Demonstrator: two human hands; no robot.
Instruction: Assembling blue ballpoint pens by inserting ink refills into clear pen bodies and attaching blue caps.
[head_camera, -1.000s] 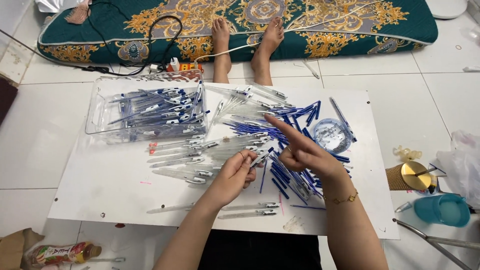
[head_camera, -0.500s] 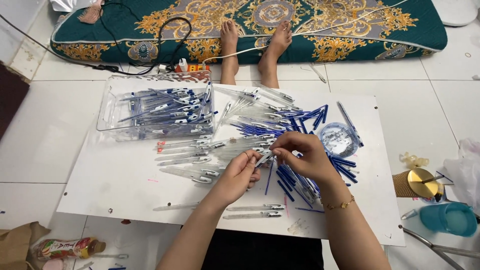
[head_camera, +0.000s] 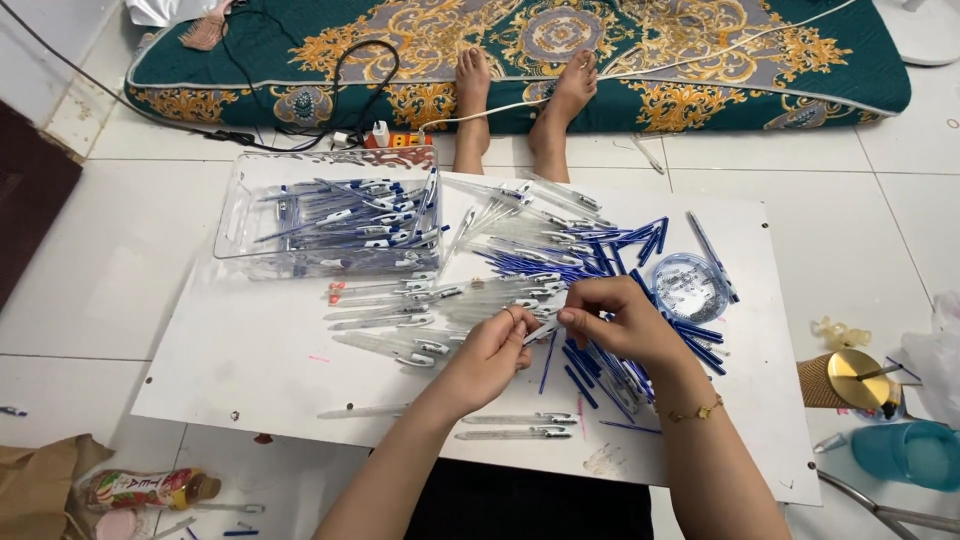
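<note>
My left hand and my right hand meet over a white board on the floor. Together they pinch a clear pen barrel between their fingertips. Blue refills lie in a heap under my right hand. Clear pen barrels lie in rows to the left of my hands. A clear plastic tray full of finished pens stands at the board's far left. A small round clear dish sits beyond my right hand.
Another person's bare feet rest at the board's far edge, against a green and gold patterned mattress. Cables and a power strip lie by the tray. A gold-lidded cup and blue container stand at right; a bottle lower left.
My right hand has drawn back from the refill pile to meet my left hand, and both now hold one pen barrel. The view has shifted slightly.
</note>
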